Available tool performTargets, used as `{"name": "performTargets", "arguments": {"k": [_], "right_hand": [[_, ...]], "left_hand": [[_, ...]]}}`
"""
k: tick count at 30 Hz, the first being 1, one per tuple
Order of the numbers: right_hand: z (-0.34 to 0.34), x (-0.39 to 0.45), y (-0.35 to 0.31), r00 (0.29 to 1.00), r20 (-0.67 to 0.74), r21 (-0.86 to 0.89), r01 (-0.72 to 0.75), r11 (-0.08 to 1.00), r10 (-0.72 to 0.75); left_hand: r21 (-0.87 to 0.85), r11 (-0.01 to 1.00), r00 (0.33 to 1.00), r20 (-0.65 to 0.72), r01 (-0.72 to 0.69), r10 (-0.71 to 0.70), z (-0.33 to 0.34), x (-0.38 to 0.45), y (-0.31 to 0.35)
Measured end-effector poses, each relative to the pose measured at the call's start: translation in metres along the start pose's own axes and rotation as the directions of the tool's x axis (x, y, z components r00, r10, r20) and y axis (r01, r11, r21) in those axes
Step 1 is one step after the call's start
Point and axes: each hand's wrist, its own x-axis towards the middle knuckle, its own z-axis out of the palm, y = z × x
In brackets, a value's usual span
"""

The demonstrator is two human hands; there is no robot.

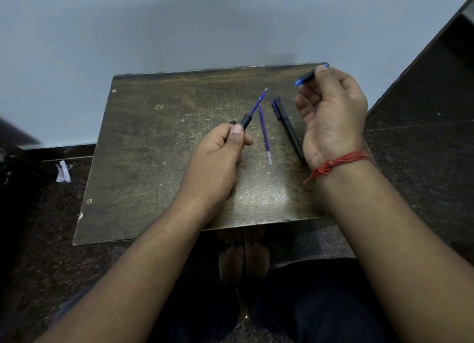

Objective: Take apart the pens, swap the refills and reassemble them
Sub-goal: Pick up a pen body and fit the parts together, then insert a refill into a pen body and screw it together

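Both hands fisted over table: left hand (pixel 220 150) low, right hand (pixel 333 111) raised, palm inward.

The left hand (pixel 220 147) hides most of the black barrel (pixel 245 121). The right hand (pixel 331 111) covers the middle of the blue-ended piece (pixel 305 77) and the lower end of the black pen (pixel 288 127).

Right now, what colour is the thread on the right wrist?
Red thread, clearest in the head view.

Head view, steeply down, close.
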Motion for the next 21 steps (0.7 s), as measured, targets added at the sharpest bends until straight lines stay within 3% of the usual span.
{"name": "performTargets", "arguments": {"k": [2,5,8,11,15,21], "right_hand": [[-0.003,0.002,0.001,0.988,0.077,-0.285,0.151,0.946,-0.134],[-0.002,-0.004,0.011,0.923,0.338,-0.68,0.376,0.63,-0.187],[0.004,-0.014,0.021,0.862,0.49,-0.805,0.505,0.311,-0.129],[0.011,-0.021,0.028,0.821,0.559,-0.818,0.569,0.082,-0.119],[0.016,-0.026,0.035,0.792,0.601,-0.799,0.599,-0.05,-0.106],[0.017,-0.029,0.04,0.78,0.615,-0.788,0.609,-0.091,-0.114]], "left_hand": [[-0.021,0.999,0.999,-0.043,-0.029,0.028,-0.003,0.001,0.001],[-0.1,0.994,0.989,-0.147,-0.048,0.033,-0.007,0.005,0.003],[-0.155,0.986,0.976,-0.216,-0.063,0.029,-0.011,0.007,0.004],[-0.173,0.983,0.968,-0.249,-0.065,0.02,-0.012,0.009,0.003],[-0.194,0.979,0.969,-0.245,-0.062,0.013,-0.01,0.01,0.003],[-0.189,0.98,0.972,-0.234,-0.058,0.013,-0.011,0.01,0.003]]}}
